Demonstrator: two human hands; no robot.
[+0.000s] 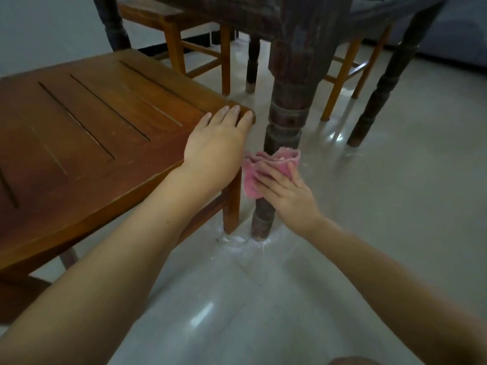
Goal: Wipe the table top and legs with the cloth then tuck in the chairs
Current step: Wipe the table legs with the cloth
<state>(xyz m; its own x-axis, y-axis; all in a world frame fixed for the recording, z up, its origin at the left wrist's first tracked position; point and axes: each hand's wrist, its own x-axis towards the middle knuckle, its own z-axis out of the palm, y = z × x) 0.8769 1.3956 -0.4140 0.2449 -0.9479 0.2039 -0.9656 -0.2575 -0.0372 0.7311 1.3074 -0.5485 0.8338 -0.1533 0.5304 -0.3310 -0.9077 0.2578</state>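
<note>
I look from low down at a dark turned table leg [286, 106] standing on the pale tiled floor. A pink cloth [266, 164] is wrapped round the lower part of that leg, and my right hand [286, 188] grips the cloth against it. My left hand [218, 143] rests flat on the front corner of a slatted wooden chair seat [92, 122] just left of the leg, fingers straight. The table's underside [237, 14] runs across the top of the view.
Another dark table leg [382, 96] stands to the right, a third [253, 64] behind. Two more wooden chairs [200, 40] [347, 72] sit under the table's far sides. White smears [242, 241] mark the floor round the near leg's foot. Open floor lies right and front.
</note>
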